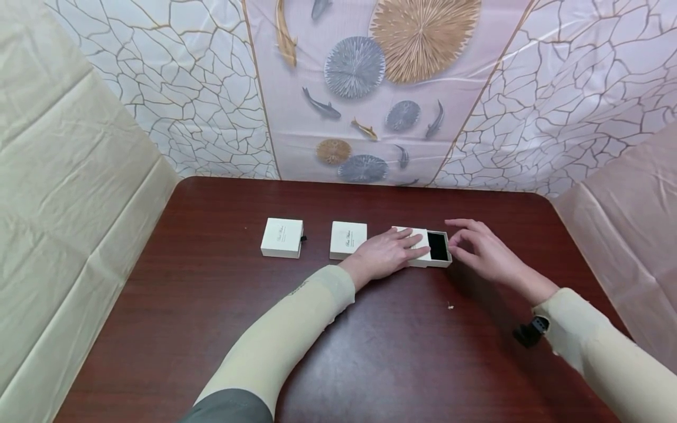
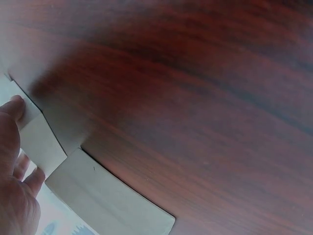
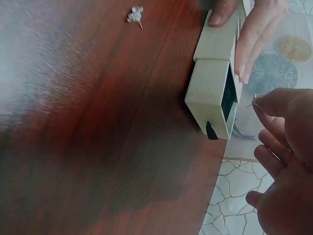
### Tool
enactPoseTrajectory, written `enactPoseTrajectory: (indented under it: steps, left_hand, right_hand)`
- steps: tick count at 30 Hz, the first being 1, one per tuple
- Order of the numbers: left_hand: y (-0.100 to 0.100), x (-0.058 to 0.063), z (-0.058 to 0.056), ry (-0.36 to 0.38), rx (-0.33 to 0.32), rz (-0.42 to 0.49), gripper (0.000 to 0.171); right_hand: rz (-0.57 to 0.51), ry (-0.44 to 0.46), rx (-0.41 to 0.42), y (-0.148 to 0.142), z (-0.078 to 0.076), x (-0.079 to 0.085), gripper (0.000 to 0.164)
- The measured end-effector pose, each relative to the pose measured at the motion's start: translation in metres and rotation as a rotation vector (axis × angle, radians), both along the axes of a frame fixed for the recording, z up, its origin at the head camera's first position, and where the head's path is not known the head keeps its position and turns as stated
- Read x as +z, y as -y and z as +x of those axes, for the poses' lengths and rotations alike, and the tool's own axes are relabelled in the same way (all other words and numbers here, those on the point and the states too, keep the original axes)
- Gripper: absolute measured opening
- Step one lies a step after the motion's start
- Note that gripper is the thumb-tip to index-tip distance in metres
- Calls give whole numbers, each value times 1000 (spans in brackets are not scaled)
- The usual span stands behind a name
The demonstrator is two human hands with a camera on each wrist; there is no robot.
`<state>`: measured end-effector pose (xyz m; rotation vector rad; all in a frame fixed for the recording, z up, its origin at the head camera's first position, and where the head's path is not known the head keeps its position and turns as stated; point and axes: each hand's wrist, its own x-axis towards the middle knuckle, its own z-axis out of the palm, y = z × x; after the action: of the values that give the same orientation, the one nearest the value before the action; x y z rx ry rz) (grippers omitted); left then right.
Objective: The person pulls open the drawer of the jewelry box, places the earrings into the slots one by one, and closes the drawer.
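On the table lies a white drawer-style jewelry box [image 3: 212, 41]. Its drawer [image 3: 205, 88] is slid partway out to the right, showing a black lining and a black pull tab [image 3: 211, 131]. My left hand [image 1: 388, 252] holds the box sleeve, fingers laid across the top and thumb against the near side. Just right of the drawer, my right hand [image 1: 483, 249] pinches a tiny earring [image 3: 254, 101] between thumb and index finger, its thin post visible in the right wrist view. Another small sparkling earring [image 3: 135, 14] lies on the tabletop, nearer the person.
Two closed white boxes stand in a row to the left: a middle box [image 1: 348, 238] beside the left wrist and a far-left box [image 1: 282, 237] with a black tab. Patterned cloth [image 1: 354, 158] hangs behind the dark red wooden table [image 1: 211, 305].
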<state>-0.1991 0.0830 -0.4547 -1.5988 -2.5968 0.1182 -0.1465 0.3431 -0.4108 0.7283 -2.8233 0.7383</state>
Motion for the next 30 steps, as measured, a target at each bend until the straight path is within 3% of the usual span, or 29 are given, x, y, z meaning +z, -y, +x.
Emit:
enactPoseTrajectory:
  steps: [12, 20, 30]
  left_hand:
    - [0, 0, 1, -5, 1, -1, 52]
    - [-1, 1, 1, 0, 4, -3, 51]
    - [1, 3, 2, 2, 9, -8, 51]
  right_hand:
    - [29, 53, 27, 1, -28, -11, 11]
    - [52, 167, -15, 4, -34, -13, 9]
    - [54, 211, -35, 7, -41, -17, 11]
